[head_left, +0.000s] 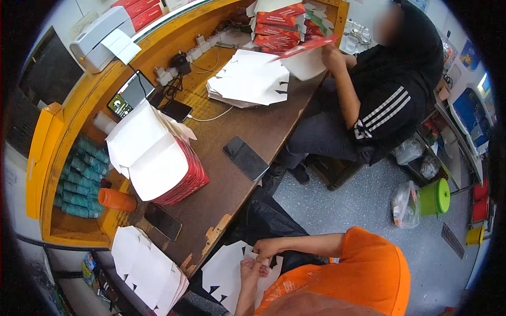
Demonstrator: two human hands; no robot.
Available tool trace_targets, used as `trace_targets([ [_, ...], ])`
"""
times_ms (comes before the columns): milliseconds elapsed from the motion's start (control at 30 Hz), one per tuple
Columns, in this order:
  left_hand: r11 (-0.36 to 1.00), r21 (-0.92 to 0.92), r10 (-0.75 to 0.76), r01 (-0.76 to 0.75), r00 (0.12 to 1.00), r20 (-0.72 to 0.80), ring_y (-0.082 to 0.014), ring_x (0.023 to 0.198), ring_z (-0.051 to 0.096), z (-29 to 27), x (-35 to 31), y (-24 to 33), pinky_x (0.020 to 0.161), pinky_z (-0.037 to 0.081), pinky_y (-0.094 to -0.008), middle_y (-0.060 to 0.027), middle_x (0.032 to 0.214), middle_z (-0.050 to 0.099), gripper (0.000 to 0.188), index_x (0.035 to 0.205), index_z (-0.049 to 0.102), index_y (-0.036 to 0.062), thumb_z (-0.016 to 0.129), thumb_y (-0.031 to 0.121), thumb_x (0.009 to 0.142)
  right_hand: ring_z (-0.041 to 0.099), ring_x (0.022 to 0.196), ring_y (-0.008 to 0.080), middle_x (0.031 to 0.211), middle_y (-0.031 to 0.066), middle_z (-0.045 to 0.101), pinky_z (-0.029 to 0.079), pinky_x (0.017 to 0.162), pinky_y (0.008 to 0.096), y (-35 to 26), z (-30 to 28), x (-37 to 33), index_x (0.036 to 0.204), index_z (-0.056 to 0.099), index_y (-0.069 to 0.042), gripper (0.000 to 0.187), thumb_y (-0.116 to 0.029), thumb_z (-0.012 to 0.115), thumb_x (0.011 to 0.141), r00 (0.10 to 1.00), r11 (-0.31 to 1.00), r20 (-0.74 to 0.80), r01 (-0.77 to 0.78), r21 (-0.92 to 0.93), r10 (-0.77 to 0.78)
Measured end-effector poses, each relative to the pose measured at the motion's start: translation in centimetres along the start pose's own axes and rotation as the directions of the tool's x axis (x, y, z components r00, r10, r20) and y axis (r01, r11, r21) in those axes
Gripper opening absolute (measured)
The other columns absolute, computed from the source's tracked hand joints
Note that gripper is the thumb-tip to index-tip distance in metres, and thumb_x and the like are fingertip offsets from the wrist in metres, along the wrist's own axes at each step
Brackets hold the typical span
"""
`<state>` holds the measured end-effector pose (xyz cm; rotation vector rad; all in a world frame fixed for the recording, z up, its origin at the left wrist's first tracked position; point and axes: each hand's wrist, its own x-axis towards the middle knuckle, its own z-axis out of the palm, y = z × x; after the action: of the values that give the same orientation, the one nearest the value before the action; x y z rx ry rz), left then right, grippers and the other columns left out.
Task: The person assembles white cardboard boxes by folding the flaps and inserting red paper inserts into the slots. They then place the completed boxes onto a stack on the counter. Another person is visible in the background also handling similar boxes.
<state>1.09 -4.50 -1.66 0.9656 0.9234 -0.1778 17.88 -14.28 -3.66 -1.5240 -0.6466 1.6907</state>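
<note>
A flat white carton blank point(224, 271) with dark slots lies over my lap, below the table's near edge. My right hand point(268, 247) comes in from the orange sleeve and pinches the blank's edge. Close against it, my left hand point(253, 268) has its fingers curled on the same edge, and the two hands nearly touch. The fingertips partly cover the tab between them. To the left, a stack of similar white blanks point(145, 268) rests at the table's end. Farther up the table stands a pile of nested red-and-white cartons point(166, 168), opened out.
Across the brown table point(211, 195), a co-worker in black point(390, 89) handles a red-and-white carton point(308, 55). More white blanks point(250, 79) lie before them. Two phones point(246, 158), cables, an orange cup point(117, 200) and folded red cartons point(276, 26) occupy the table. A green bin point(435, 199) stands right.
</note>
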Motion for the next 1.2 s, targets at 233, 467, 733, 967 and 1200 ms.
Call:
trace_targets([
  [233, 0.936, 0.294, 0.221, -0.193, 0.973, -0.065, -0.0201, 0.059, 0.065, 1.6, -1.6, 0.3, 0.049, 0.054, -0.0310, -0.0137, 0.083, 0.064, 0.046, 0.118, 0.042, -0.0012, 0.076, 0.012, 0.090, 0.068, 0.077, 0.0217, 0.083, 0.0145, 0.071, 0.051, 0.065, 0.0409, -0.2, -1.1, 0.4, 0.093, 0.069, 0.007, 0.039, -0.031, 0.073, 0.081, 0.993, 0.961, 0.001, 0.114, -0.253, -0.118],
  [467, 0.683, 0.653, 0.491, -0.327, 0.868, -0.078, -0.0258, 0.081, 0.062, 1.4, -2.4, 1.4, 0.074, 0.051, -0.0366, -0.0125, 0.091, 0.060, 0.045, 0.111, 0.054, -0.0004, 0.084, 0.015, 0.081, 0.070, 0.081, 0.0231, 0.089, 0.0157, 0.073, 0.053, 0.069, 0.0400, -2.3, -1.3, -0.3, 0.100, 0.069, 0.007, 0.036, -0.023, 0.071, 0.081, 0.984, 0.940, 0.042, 0.178, -0.292, -0.174],
  [733, 0.617, 0.722, 0.544, -0.315, 0.833, -0.102, -0.0245, 0.084, 0.058, 0.6, -3.7, 0.5, 0.076, 0.050, -0.0366, -0.0123, 0.096, 0.060, 0.044, 0.109, 0.057, -0.0001, 0.085, 0.016, 0.080, 0.070, 0.085, 0.0251, 0.097, 0.0170, 0.073, 0.054, 0.074, 0.0398, 0.5, 0.0, 2.4, 0.109, 0.067, 0.006, 0.039, -0.020, 0.071, 0.081, 0.964, 0.902, 0.139, 0.262, -0.343, -0.227],
  [967, 0.751, 0.560, 0.483, -0.350, 0.869, -0.105, -0.0133, 0.082, 0.061, -1.1, -3.2, 0.0, 0.072, 0.052, -0.0295, -0.0068, 0.090, 0.065, 0.028, 0.109, 0.059, 0.0004, 0.077, 0.012, 0.090, 0.068, 0.081, 0.0265, 0.088, 0.0196, 0.071, 0.053, 0.073, 0.0416, 0.3, 0.3, 2.8, 0.106, 0.068, 0.008, 0.041, -0.027, 0.068, 0.084, 0.973, 0.890, 0.131, 0.226, -0.397, -0.188],
  [1200, 0.504, 0.217, 0.832, -0.836, 0.537, 0.137, -0.0183, 0.087, 0.065, 0.1, -13.3, 16.8, 0.081, 0.053, -0.0289, -0.0112, 0.092, 0.067, 0.033, 0.109, 0.069, -0.0021, 0.061, 0.030, 0.104, 0.065, 0.105, 0.0227, 0.118, 0.0139, 0.069, 0.054, 0.087, 0.0363, -0.9, 0.3, 2.6, 0.135, 0.059, 0.005, 0.053, -0.020, 0.068, 0.089, 0.994, 0.994, 0.105, -0.023, -0.104, 0.034],
])
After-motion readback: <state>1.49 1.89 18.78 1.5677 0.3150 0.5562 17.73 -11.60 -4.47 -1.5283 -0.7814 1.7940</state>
